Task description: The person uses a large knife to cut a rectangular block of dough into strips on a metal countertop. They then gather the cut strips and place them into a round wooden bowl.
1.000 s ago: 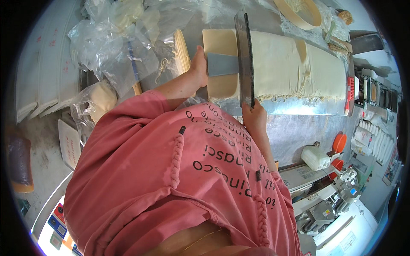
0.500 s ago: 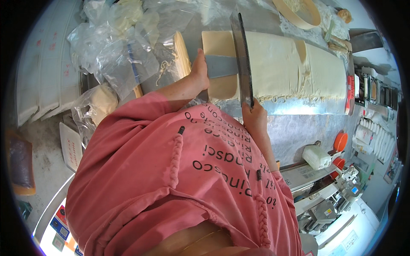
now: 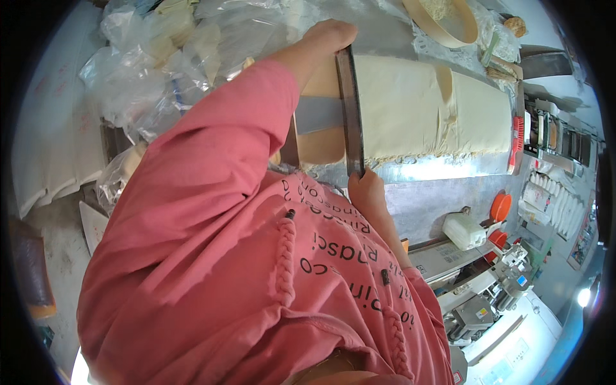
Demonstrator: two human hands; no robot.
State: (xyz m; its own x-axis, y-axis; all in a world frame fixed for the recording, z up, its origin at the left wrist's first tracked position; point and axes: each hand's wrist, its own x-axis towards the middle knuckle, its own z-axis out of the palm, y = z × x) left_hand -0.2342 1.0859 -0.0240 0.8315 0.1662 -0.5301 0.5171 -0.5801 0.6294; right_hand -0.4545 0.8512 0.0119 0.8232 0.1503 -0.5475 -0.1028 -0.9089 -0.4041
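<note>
A long dark-bladed knife (image 3: 351, 109) stands across a thick, pale folded sheet of dough (image 3: 410, 106). My right hand (image 3: 367, 190) is closed around its near end. At the far end my left hand (image 3: 335, 35) is closed over the knife, fingers curled down and partly hidden. Left of the blade lies a narrower part of the dough (image 3: 322, 146) with a flat grey strip (image 3: 321, 114) across it. My left forearm and pink sleeve cover what lies farther left.
Crumpled clear plastic bags (image 3: 138, 64) lie at the far left. A round sieve-like tray (image 3: 443, 22) sits at the far right. A red brush (image 3: 517, 142) stands by the dough's right end, and a white jug (image 3: 463, 231) and orange container (image 3: 500, 207) are nearer.
My left hand has gone from beside the grey strip up to the knife's far end. The knife's far end has come down toward the dough. My left arm now hides the cut noodles.
</note>
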